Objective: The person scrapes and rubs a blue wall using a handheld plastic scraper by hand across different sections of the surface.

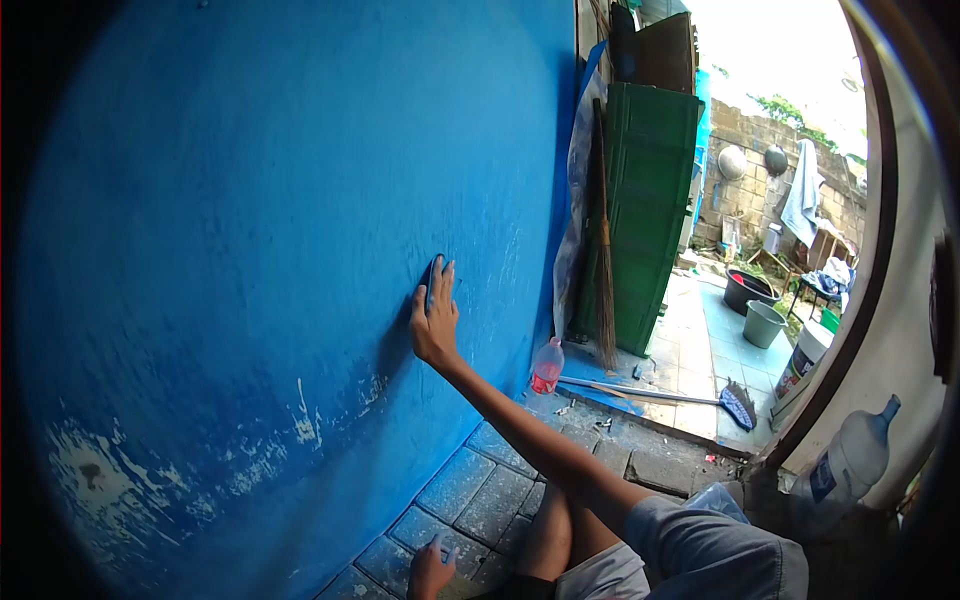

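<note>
My right hand (436, 318) reaches out and lies against the blue wall (300, 200), its fingers stretched out and pointing up. A thin dark edge shows beside the fingertips; I cannot tell whether it is a small thing under them or shadow. Around and below this hand the paint is scratched, with white flaked patches (95, 470) low on the left. My left hand (432, 572) is at the bottom, near my knee and above the paving blocks (480, 495). Its thumb and a finger stand apart, with nothing visible between them and pale marks on the tips.
A plastic bottle with pink liquid (547, 368) stands at the wall's foot. A stick broom (605, 270) leans by a green cabinet (655, 200). A blue brush broom (738, 405) lies across the doorway step. At right is a large clear water jug (850, 455); outside are buckets (764, 325).
</note>
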A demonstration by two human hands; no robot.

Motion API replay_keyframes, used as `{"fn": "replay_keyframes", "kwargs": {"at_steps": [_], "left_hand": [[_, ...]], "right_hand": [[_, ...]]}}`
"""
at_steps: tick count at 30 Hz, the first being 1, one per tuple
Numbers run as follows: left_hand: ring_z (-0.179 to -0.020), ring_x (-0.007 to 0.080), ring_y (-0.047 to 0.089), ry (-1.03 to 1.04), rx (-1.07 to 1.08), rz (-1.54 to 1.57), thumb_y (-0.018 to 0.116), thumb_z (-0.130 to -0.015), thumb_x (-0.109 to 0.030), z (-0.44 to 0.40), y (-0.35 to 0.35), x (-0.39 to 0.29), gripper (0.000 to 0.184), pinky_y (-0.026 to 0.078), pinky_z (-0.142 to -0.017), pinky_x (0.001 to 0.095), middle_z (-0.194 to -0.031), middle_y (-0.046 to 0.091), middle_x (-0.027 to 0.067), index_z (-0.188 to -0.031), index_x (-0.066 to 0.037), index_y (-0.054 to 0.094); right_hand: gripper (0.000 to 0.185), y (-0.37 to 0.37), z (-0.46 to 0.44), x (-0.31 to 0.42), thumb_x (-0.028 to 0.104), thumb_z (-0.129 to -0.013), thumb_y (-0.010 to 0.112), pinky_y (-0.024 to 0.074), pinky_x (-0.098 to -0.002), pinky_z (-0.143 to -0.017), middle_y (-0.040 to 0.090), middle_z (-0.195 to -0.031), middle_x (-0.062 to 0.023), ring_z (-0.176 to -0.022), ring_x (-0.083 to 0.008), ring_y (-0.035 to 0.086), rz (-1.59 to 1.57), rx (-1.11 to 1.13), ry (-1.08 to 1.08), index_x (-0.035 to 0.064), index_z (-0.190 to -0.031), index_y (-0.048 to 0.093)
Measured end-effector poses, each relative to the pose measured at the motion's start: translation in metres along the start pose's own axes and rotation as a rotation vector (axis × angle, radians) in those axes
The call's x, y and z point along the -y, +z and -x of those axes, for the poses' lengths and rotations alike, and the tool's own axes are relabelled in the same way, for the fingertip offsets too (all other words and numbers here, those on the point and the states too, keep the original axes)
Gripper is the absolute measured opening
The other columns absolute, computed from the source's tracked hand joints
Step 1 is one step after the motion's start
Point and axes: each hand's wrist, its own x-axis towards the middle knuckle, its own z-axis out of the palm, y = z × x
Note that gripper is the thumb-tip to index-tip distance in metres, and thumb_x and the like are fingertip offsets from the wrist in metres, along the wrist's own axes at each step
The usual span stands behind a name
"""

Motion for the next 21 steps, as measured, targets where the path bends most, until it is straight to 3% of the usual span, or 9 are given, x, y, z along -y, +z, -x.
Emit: {"fn": "replay_keyframes", "kwargs": {"at_steps": [8,15,21], "left_hand": [[-0.077,0.0309,0.068,0.029,0.010,0.037,0.068,-0.084,-0.030,-0.019,0.018,0.030,0.047,0.053,-0.071,0.0404,-0.088,0.070,0.0139,-0.119,-0.002,0.055],[-0.079,0.0308,0.068,0.029,0.028,0.060,0.067,-0.084,-0.030,-0.012,0.018,0.028,0.047,0.054,-0.072,0.0407,-0.088,0.070,0.0139,-0.120,-0.003,0.055],[-0.081,0.0316,0.068,0.006,0.034,0.052,0.067,-0.084,-0.029,-0.018,0.013,0.023,0.046,0.053,-0.073,0.0415,-0.090,0.070,0.0145,-0.120,-0.003,0.055]], "right_hand": [[0.064,0.000,0.033,-0.005,0.032,-0.099,0.030,0.0105,-0.0604,-0.110,-0.004,-0.157,-0.0199,-0.145,-0.0353,-0.002,0.163,0.074,-0.153,0.0080,-0.151,0.001],[0.063,0.004,0.002,0.002,0.034,-0.100,0.028,0.0118,-0.0599,-0.110,-0.002,-0.157,-0.0195,-0.145,-0.0353,0.001,0.012,-0.015,0.020,0.0090,-0.151,0.001],[0.064,0.000,0.036,-0.002,0.030,-0.099,0.029,0.0093,-0.0595,-0.110,-0.003,-0.157,-0.0200,-0.145,-0.0352,-0.001,0.141,0.081,-0.158,0.0079,-0.151,0.001]]}}
